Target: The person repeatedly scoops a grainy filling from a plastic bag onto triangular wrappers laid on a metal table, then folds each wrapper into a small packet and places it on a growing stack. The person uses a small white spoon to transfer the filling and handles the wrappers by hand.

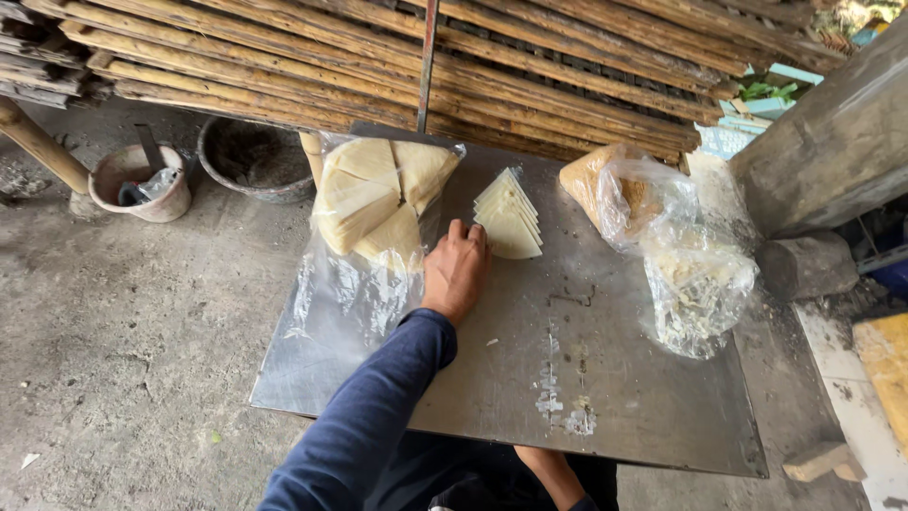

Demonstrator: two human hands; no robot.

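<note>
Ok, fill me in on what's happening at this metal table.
A person in a dark blue sleeve sits at a metal table. Their left hand rests palm down on the tabletop, fingertips at the edge of a fanned stack of pale triangular wrappers. Just left of it lies a clear plastic bag holding larger pale triangular pieces. Two more plastic bags with crumbly contents sit on the right side. The right hand is out of view below the table's near edge; only the forearm shows.
</note>
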